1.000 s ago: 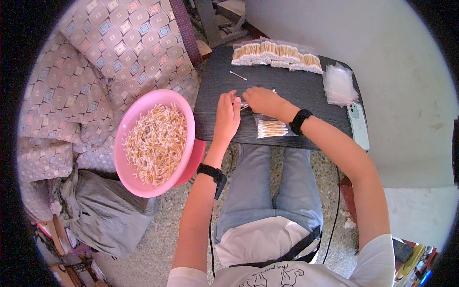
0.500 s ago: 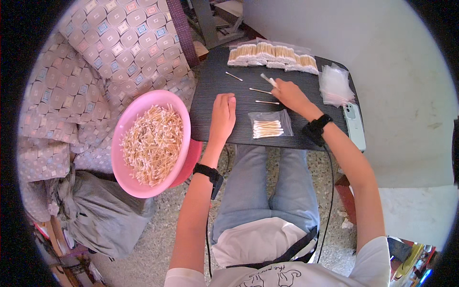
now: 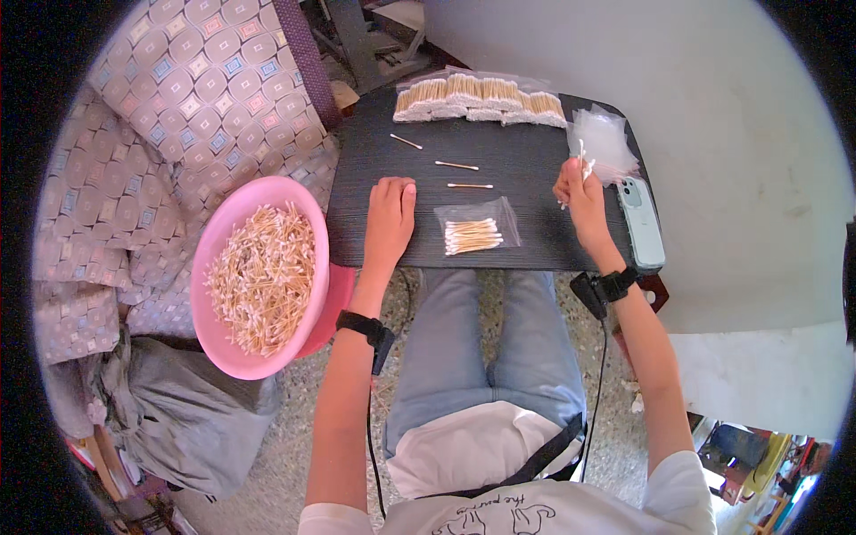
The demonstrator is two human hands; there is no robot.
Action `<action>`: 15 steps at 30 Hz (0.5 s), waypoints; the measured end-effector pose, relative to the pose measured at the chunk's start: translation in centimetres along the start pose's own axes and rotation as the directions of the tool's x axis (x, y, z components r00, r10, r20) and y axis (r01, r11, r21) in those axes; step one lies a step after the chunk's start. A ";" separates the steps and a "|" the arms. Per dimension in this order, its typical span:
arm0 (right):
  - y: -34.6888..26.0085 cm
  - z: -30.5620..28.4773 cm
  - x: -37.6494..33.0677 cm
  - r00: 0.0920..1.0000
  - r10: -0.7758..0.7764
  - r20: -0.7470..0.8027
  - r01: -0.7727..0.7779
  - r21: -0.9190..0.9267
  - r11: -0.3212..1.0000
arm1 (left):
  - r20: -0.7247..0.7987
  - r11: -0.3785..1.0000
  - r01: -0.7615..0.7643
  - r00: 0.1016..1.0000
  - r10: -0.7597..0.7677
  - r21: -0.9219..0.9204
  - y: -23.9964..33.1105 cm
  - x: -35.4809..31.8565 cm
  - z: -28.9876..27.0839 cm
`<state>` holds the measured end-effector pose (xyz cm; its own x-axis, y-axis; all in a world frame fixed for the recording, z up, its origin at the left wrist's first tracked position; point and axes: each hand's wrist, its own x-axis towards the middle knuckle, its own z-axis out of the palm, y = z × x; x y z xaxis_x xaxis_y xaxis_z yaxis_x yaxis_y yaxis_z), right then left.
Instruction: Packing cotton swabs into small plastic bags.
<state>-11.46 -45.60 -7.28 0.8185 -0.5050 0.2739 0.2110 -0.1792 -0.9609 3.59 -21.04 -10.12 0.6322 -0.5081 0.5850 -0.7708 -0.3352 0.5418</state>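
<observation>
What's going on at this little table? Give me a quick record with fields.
Surface: dark table
Left hand: flat on the table, empty
Right hand: pinching cotton swabs beside the empty clear bags
Between the hands: filled bag of swabs
Loose: three single swabs
Far edge: packed bags
Left side: pink basin of swabs
Right edge: phone

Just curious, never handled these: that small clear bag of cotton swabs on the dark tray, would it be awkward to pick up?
The bag of cotton swabs looks light, its thin film probably floppy and slippery. The swabs inside may shift. It lies flat, so tipping seems unlikely.
</observation>
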 end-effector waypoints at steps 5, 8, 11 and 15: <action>1.1 -0.1 -1.4 0.993 -0.016 -0.114 0.031 0.131 0.991 | -0.019 1.000 -0.030 0.999 0.029 -0.006 -0.1 0.0 -0.1; 1.4 -0.2 -2.1 0.988 -0.083 -0.128 0.081 -0.017 0.997 | -0.004 1.000 -0.012 1.000 0.012 0.003 -0.2 -0.1 -0.1; 1.6 -0.4 -2.5 0.986 -0.050 -0.158 0.061 0.064 0.996 | 0.003 1.000 -0.018 1.000 0.018 0.000 -0.1 -0.1 -0.1; 1.7 0.0 -2.7 0.976 0.024 -0.218 0.010 0.150 0.989 | 0.008 0.999 -0.031 0.999 0.031 0.018 0.0 0.0 -0.2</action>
<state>-13.31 -44.56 -9.66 0.6868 -0.6813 0.2532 0.2965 -0.0554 -0.9534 3.63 -20.91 -10.02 0.6074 -0.5247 0.5965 -0.7913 -0.3334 0.5125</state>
